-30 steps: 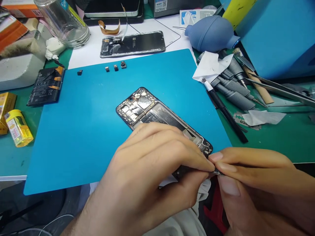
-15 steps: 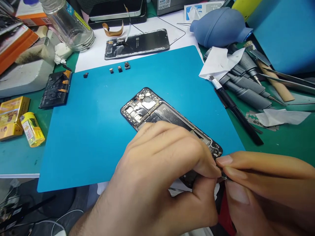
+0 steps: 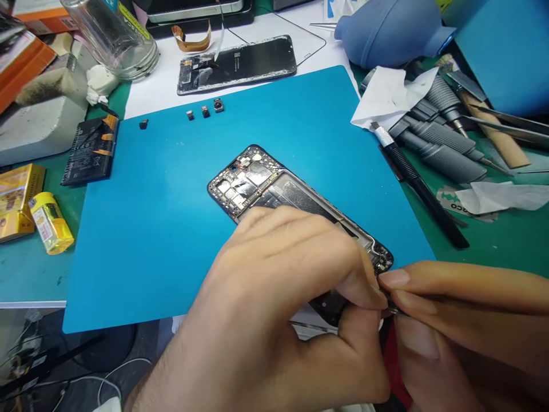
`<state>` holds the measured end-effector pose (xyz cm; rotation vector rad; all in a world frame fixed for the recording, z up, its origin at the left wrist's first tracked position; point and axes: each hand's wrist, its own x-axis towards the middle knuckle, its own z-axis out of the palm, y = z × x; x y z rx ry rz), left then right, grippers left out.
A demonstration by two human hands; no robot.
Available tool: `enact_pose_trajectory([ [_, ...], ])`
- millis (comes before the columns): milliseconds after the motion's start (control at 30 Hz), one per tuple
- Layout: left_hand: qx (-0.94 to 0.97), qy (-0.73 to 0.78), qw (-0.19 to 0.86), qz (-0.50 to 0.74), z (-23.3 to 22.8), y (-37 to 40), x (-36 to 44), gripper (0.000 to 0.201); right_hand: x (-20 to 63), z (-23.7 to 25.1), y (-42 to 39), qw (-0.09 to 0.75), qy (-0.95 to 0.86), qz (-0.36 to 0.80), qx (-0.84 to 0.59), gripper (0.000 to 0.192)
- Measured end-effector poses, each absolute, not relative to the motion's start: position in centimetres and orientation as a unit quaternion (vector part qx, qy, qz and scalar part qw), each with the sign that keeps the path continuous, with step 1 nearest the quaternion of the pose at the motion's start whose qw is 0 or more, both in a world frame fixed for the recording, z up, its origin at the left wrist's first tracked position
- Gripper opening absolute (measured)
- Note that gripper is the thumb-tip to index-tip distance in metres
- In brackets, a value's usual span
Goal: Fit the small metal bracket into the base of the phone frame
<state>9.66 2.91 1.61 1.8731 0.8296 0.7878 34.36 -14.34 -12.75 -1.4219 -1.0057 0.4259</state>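
An opened smartphone frame [image 3: 295,197] with its circuit board exposed lies slanted on the blue mat [image 3: 146,246]. My left hand [image 3: 278,297] covers the lower part of the phone, thumb and forefinger pinched at its near right end. Close against it, my right hand [image 3: 463,320] has its fingertips and thumb pressed together. A small dark piece shows between the fingertips of both hands, mostly hidden, so its kind cannot be told. Beneath my left hand a dark flat part [image 3: 330,306] juts past the mat's front edge.
Small camera modules [image 3: 206,111] sit along the mat's far edge, with a battery [image 3: 90,149] at left. Behind lies a detached screen [image 3: 244,63]. To the right are a craft knife [image 3: 420,183], screwdrivers [image 3: 441,149] and a blue air blower [image 3: 390,37]. A lighter [image 3: 51,223] stands left.
The view has shifted slightly, so the far objects sit a little higher. Both hands keep the same pinch at the phone's near right end.
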Motion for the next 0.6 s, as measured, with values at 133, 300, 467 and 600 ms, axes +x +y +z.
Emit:
enact_pose_trajectory([
  [133, 0.764, 0.343, 0.44, 0.323, 1.5, 2.8, 9.5, 0.031, 34.3, -12.8, -14.4, 0.629, -0.431, 0.195, -0.617, 0.049],
  [300, 0.773, 0.348, 0.43, 0.309, 2.0, 2.7, 9.3, 0.026, 34.2, -12.8, -14.2, 0.639, -0.417, 0.207, -0.613, 0.049],
  [467, 0.767, 0.342, 0.444, 0.313, 1.9, 2.9, 9.3, 0.02, 33.9, -12.3, -14.3, 0.65, -0.404, 0.221, -0.605, 0.047],
  [600, 0.77, 0.341, 0.435, 0.32, 1.9, 2.8, 9.3, 0.022, 31.6, -10.3, -13.4, 0.653, -0.403, 0.216, -0.604, 0.041],
])
